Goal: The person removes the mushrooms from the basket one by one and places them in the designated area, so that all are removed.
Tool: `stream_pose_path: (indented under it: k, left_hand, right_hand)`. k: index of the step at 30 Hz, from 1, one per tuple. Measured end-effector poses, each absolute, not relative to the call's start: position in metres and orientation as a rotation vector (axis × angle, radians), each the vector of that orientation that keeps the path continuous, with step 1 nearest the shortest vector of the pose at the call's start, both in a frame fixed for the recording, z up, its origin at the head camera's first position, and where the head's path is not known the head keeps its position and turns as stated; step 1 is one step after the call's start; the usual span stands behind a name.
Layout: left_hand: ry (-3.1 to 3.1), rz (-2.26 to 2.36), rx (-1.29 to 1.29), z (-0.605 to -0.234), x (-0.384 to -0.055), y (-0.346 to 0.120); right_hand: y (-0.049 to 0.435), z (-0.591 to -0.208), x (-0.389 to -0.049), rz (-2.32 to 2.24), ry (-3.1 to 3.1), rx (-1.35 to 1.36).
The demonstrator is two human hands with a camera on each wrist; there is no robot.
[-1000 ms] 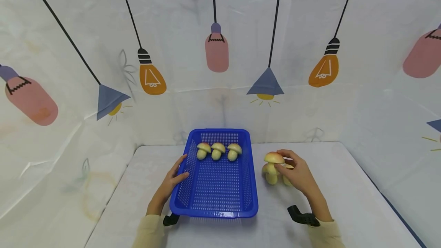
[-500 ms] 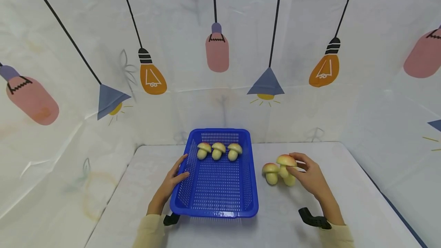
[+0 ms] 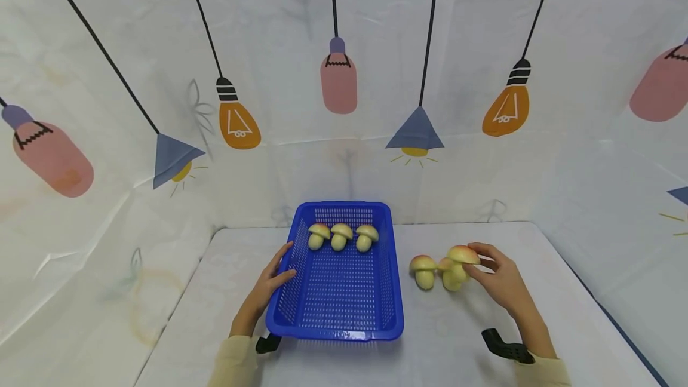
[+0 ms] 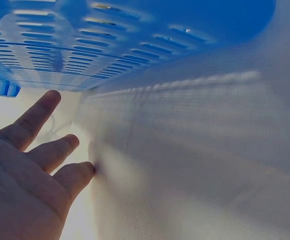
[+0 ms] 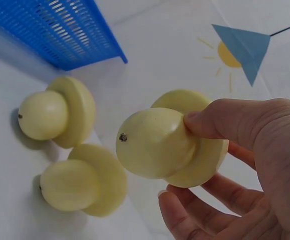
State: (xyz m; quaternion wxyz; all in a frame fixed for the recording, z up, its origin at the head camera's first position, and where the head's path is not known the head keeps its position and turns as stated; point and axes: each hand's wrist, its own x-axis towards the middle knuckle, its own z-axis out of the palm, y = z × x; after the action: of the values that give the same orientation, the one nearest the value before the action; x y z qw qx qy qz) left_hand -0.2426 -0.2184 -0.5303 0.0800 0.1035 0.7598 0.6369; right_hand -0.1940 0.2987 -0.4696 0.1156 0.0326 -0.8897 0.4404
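Note:
My right hand [image 3: 500, 279] pinches a toy mushroom [image 5: 155, 142] between thumb and fingers, its pale stem end facing the right wrist camera. In the head view its reddish-yellow cap overlaps a second mushroom [image 3: 452, 278] on the table. Left of that one stands a third mushroom [image 3: 424, 273]. My left hand [image 3: 262, 288] rests at the left rim of a blue plastic basket [image 3: 335, 297], thumb and forefinger on the edge. In the left wrist view, the other fingers [image 4: 49, 155] stretch out straight below the basket's slotted side. Three mushrooms [image 3: 341, 236] line the basket's far end.
A white-covered table [image 3: 441, 345] carries everything. Right behind it rises a pale wall sheet [image 3: 301, 166] printed with hanging lamps. Dark wrist mounts [image 3: 505, 348] sit below each hand.
My right hand has moved to the right with the mushroom it holds, passing from the left table mushroom over to the right one. The left hand and basket stay put.

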Motion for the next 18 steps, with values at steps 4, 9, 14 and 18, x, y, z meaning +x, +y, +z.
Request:
stream_pose_path:
  k: [4, 9, 14, 18]
  left_hand:
    - [2.276, 1.907, 0.306, -0.532, -0.243, -0.218]
    - [2.274, 1.912, 0.314, -0.534, -0.244, -0.219]
    - [2.262, 1.912, 0.319, -0.533, -0.244, -0.220]
    - [2.266, 1.909, 0.314, -0.533, -0.244, -0.220]
  right_hand:
    - [0.305, -0.469, -0.192, 1.301, -2.603, 0.095]
    - [0.312, -0.468, -0.190, 1.306, -2.601, 0.110]
    - [0.319, -0.469, -0.190, 1.249, -2.616, 0.097]
    - [0.325, -0.471, -0.190, 1.247, -2.622, 0.080]
